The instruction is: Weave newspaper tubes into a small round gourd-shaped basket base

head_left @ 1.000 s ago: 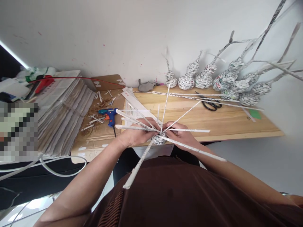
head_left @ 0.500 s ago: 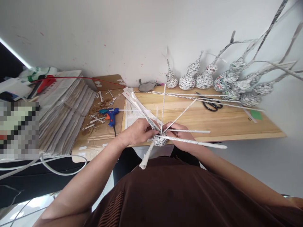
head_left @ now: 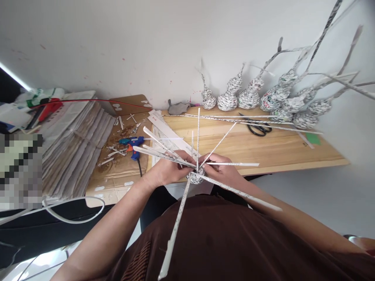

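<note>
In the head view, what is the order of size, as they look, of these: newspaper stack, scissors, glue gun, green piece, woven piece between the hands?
1. Newspaper stack
2. Scissors and glue gun: too alike to rank
3. Green piece
Not ranked: woven piece, partly covered, full size unsure

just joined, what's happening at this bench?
A person's left hand and right hand hold a small woven paper piece at the table's near edge, its paper strips fanning outward. Several woven gourd shapes stand along the wall. Black-handled scissors and long loose paper sticks lie on the wood. A blue glue gun lies to the left on cardboard, among paper scraps, beside a tall stack of newspapers.
</note>
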Tool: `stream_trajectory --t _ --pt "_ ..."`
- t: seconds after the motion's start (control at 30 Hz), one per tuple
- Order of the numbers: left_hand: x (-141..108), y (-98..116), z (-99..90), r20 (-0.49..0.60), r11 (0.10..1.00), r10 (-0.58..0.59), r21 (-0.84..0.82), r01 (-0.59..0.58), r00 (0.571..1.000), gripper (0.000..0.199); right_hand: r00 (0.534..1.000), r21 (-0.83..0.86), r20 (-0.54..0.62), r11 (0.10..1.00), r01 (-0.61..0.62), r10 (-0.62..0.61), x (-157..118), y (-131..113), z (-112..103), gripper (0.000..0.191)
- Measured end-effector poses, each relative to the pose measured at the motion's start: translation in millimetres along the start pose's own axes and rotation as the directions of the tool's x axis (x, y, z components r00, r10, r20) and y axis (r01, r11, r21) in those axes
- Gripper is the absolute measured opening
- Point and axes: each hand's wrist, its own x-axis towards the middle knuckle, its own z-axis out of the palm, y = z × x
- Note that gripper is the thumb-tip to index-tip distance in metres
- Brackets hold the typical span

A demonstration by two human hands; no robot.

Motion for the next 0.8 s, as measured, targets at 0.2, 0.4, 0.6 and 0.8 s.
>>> stream_trajectory --t 0.2,0.4,0.6,0.8 --pt "-3 -1 1.9 0.0 0.998 -0.035 -0.046 0.035 0.999 0.014 1.0 -0.003 0.008 1.0 -0.008 0.008 -2 -1 0 0.014" --pt "-6 5 8.3 -0.082 0.995 -0.075 -0.068 0.069 0.994 0.013 0.998 -0.031 -0.011 0.997 0.065 -0.065 -4 0 0 0.014" --pt "-9 2 23.1 -0.209 0.99 -0.143 -0.04 0.138 0.967 0.01 0.995 -0.04 -0.014 0.995 0.094 -0.094 -6 1 0 0.013" --pt "-11 9 26.9 -0.246 0.991 -0.128 0.004 0.133 0.961 0.007 0.998 0.031 -0.06 0.999 -0.026 0.028 -7 1 -2 0.015"
